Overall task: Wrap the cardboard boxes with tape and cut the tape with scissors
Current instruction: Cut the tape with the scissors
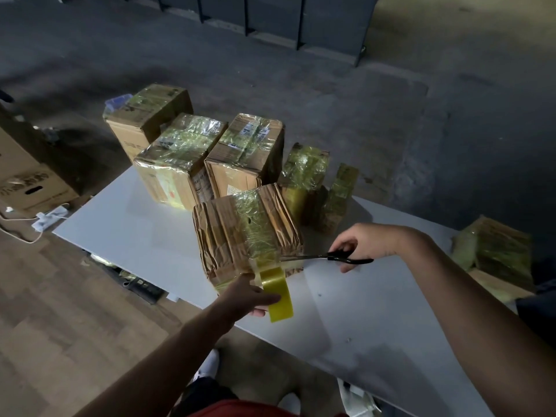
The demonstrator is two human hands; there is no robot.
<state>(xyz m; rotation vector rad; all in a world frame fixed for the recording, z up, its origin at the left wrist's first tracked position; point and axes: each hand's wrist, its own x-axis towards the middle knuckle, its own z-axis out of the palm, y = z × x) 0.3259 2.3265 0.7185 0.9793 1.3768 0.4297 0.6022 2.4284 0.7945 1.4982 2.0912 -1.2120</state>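
A crumpled cardboard box [228, 236] with a band of yellowish tape over its middle sits near the front of the white table [376, 326]. My left hand [249, 296] grips the yellow tape roll [278, 293] just below the box's front edge, and a strip of tape runs from the roll up to the box. My right hand [358, 240] holds black-handled scissors [340, 257]; their blades point left and reach the taut tape at the box's lower right corner.
Several taped boxes [180, 158] stand behind on the table. More wrapped parcels [496, 251] lie off the table's right side. A large printed carton [27, 179] and a power strip [49, 219] sit on the floor at left.
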